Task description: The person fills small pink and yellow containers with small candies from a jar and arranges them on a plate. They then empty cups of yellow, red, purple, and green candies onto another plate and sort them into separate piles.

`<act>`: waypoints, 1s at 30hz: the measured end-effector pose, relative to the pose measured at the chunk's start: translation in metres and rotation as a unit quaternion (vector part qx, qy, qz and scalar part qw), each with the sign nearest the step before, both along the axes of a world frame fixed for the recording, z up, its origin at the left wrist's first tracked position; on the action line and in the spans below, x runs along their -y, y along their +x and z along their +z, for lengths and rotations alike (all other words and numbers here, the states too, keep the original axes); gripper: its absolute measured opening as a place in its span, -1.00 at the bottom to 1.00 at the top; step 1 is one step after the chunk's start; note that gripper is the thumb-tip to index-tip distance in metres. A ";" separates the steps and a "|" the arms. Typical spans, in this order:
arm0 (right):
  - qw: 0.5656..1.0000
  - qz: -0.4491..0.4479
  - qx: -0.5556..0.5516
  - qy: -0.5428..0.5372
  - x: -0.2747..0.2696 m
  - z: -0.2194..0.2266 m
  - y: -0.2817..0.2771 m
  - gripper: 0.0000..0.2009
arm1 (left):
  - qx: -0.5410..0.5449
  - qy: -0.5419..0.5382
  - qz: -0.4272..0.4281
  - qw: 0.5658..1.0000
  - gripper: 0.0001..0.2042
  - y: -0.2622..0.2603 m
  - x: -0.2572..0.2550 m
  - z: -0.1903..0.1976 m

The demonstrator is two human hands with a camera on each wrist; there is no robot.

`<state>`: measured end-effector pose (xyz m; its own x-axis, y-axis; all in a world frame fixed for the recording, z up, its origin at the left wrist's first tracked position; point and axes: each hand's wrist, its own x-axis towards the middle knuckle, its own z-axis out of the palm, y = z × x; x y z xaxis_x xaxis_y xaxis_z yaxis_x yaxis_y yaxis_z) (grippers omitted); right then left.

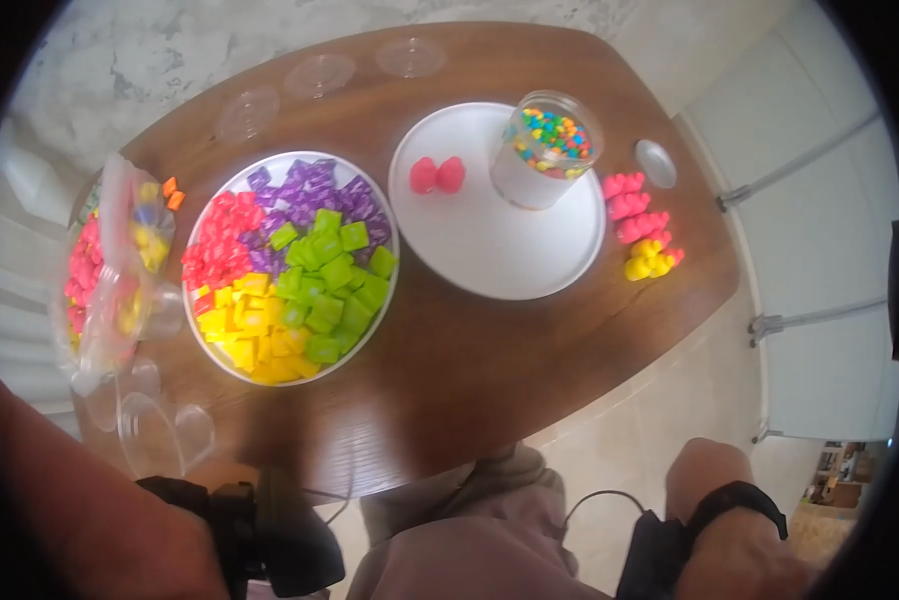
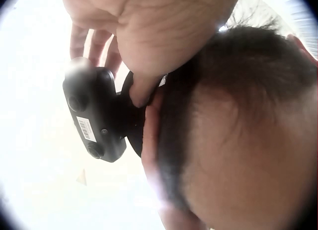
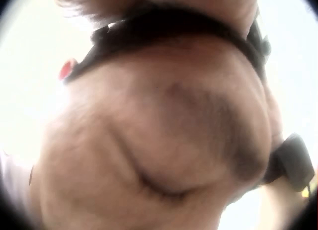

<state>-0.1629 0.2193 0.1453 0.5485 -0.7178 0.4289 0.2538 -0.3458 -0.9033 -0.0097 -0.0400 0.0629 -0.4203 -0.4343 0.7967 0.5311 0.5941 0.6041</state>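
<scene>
In the left wrist view my left hand is raised beside the head, palm side showing. It grips a black two-lens camera on its mount: the thumb lies against the mount and several fingers pass behind the body. A dark head strap runs next to it. My right forearm comes up at lower right in the head view, a black wristband around it. A dark strap crosses the blurred right wrist view, where I cannot tell how the right hand lies.
On the wooden table, a plate bears purple, green, yellow and red wrapped candies. Another plate holds two pink pieces and a jar of colored candies. Pink and yellow bear-shaped pieces, a bag and clear lids lie around.
</scene>
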 end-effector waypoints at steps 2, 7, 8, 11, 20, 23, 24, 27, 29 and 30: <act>0.998 -0.034 0.043 -0.028 -0.019 -0.009 -0.003 -0.66 | 0.023 -0.001 0.013 1.000 -0.42 0.010 0.004 0.003; 0.986 -0.099 0.101 -0.091 -0.130 -0.018 -0.034 -0.67 | 0.028 -0.006 0.069 0.997 -0.44 0.029 0.010 0.013; 0.983 -0.109 0.106 -0.103 -0.125 -0.016 -0.031 -0.67 | 0.022 -0.006 0.082 0.996 -0.45 0.033 0.009 0.014; 0.969 -0.158 0.130 -0.136 -0.100 -0.010 -0.029 -0.67 | 0.017 -0.005 0.106 0.994 -0.46 0.046 0.004 0.021; 0.825 -0.329 0.204 -0.413 0.057 -0.054 0.039 -0.31 | -0.010 -0.009 0.192 0.981 -0.49 0.081 -0.007 0.036; 0.964 -0.243 0.044 -0.103 0.048 -0.055 0.026 -0.04 | -0.039 -0.019 0.220 0.974 -0.50 0.080 -0.010 0.045; 0.974 -0.190 0.080 -0.093 0.057 -0.066 0.035 -0.02 | -0.061 -0.036 0.222 0.972 -0.51 0.075 -0.007 0.052; 0.982 -0.114 0.147 -0.002 0.044 -0.054 0.062 0.03 | -0.109 -0.063 0.221 0.967 -0.52 0.063 -0.003 0.070; 0.975 -0.084 0.188 0.085 0.030 -0.051 0.082 0.05 | -0.125 -0.072 0.227 0.963 -0.52 0.062 -0.004 0.079; 0.954 -0.135 0.268 0.011 0.029 -0.057 0.098 -0.04 | -0.129 -0.075 0.233 0.961 -0.53 0.063 -0.004 0.081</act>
<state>-0.0649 0.1907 0.0886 0.0481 -0.8134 0.5797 0.5861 -0.4469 -0.6758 0.0532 -0.0358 0.1442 0.0112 -0.3992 0.9168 0.3070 0.8739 0.3768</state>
